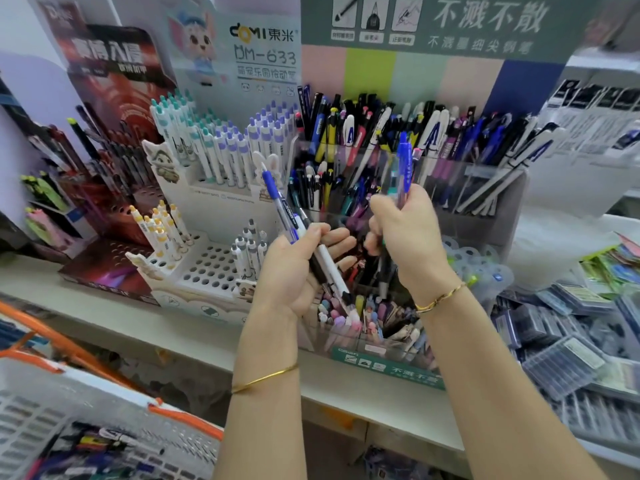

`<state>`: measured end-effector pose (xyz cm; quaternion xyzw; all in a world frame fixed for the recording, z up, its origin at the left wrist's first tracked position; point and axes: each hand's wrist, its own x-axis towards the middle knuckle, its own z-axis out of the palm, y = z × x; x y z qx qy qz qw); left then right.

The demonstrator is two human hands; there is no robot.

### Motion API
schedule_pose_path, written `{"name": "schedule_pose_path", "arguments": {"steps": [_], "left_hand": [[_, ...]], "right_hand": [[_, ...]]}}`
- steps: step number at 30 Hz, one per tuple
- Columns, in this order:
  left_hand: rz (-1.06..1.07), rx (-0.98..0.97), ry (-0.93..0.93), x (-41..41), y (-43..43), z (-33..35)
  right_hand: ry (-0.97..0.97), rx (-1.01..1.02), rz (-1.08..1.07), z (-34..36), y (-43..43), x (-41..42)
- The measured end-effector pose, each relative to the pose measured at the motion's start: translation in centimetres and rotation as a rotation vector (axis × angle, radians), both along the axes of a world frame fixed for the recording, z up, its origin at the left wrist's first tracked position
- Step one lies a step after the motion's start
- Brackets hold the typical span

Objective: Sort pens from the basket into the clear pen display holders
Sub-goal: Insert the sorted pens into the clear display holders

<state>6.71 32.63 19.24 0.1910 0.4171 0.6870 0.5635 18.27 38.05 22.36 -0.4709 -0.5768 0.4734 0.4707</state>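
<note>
Step in hand: mid-sort, placing stage. Left hand (298, 271) is gripping a small bundle, fingers curled round it: a clear-barrelled pen with blue grip (277, 199), a black pen (313, 258) and a white pen (330, 265). The bundle is lying on a diagonal, long axis running far-left to near-right, blue-grip end pointing up and far-left.

Right hand (407, 233) is pinching a blue retractable pen (404, 161) between thumb and fingers. It's holding the pen near upright, clip end up, long axis vertical, just in front of the clear acrylic tiered pen holder (485, 188). Something dark is also hanging below that hand; can't tell if it's held.

The holder is sitting on the pale shelf (173, 327). A white plastic basket with orange handles (86, 375) is sitting near-left, more pens showing in it.

Next move, my read: finding the compartment with matching blue pens, lowering the pen along its own axis, letting go, then taking the next from the left bundle. Tiers are looking packed, so it's needing a gap first.
</note>
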Motion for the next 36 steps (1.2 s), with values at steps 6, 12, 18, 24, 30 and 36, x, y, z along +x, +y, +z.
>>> {"name": "schedule_pose_path", "arguments": {"steps": [6,12,18,24,30,36], "left_hand": [[0.15,-0.107,0.119,0.1,1.0,0.1],[0.144,-0.068,0.113,0.1,1.5,0.0],[0.051,-0.119,0.083,-1.2,1.1,0.3],[-0.147,-0.057,-0.043,-1.0,1.0,0.6],[-0.175,-0.052,-0.02,-1.1,1.2,0.3],[-0.133,0.004,-0.073,-1.2,1.2,0.4]], "right_hand": [[-0.274,0.009,0.384,-0.8,-1.6,-0.4],[-0.456,0.125,0.29,-1.2,-0.7,-0.6],[-0.534,0.321,0.222,0.2,0.3,0.4],[-0.123,0.106,0.302,0.2,0.0,0.2],[-0.01,0.042,0.286,-0.3,0.5,0.2],[0.046,-0.113,0.287,-0.4,1.2,0.3]]}}
